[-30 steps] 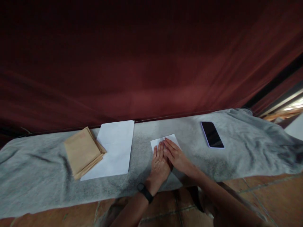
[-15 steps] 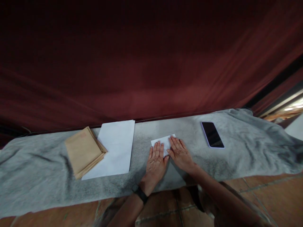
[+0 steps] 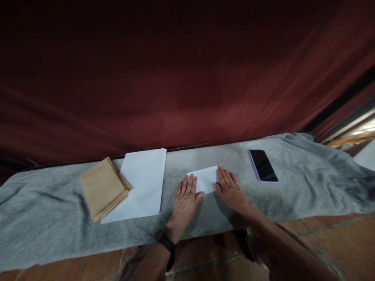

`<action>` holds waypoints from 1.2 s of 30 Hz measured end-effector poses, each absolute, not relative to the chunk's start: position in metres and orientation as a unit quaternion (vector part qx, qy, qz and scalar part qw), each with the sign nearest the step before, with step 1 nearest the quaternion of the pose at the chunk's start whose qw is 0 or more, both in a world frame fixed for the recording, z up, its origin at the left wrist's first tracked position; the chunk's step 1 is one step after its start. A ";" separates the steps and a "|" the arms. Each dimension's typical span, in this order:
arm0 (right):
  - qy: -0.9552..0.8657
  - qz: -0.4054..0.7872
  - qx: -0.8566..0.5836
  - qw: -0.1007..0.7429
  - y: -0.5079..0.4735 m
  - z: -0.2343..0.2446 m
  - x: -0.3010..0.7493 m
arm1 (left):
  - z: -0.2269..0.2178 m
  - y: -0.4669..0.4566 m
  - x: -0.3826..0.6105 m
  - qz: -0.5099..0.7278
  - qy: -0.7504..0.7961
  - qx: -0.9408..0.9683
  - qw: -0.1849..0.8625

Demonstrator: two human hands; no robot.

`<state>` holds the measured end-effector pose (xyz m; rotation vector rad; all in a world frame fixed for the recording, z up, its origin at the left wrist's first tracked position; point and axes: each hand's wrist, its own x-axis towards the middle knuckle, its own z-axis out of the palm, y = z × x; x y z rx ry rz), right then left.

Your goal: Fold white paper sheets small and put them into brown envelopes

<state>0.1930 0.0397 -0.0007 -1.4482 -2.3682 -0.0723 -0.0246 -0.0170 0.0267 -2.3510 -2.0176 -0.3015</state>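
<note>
Dark red fabric (image 3: 181,86) is hanging behind a grey cloth (image 3: 234,156), which is stretching lengthwise, perhaps as padding. White sheets (image 3: 145,183) are lying on it, with a brown paper stack (image 3: 102,187) overlapping one side, possibly weighing them down. Both hands are resting flat and stretched out, gripping nothing: the left hand (image 3: 186,199) is touching one side of a small white paper (image 3: 206,179) on the cloth, the right hand (image 3: 230,189) the opposite edge, seemingly keeping it flat. Rightward, a phone (image 3: 263,166) is lying apart, probably leaving the paper room
</note>
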 end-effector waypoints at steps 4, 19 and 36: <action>-0.836 -0.014 -0.516 0.188 0.038 0.001 0.194 | 0.030 -0.016 -0.030 -0.096 -0.654 -0.750 0.004; -0.858 0.109 -0.461 0.201 0.041 0.019 0.135 | 0.003 0.011 0.018 -0.143 -0.625 -0.768 -0.007; -0.833 -0.021 -0.517 0.199 0.053 0.002 0.172 | 0.015 0.008 -0.005 -0.144 -0.705 -0.694 0.022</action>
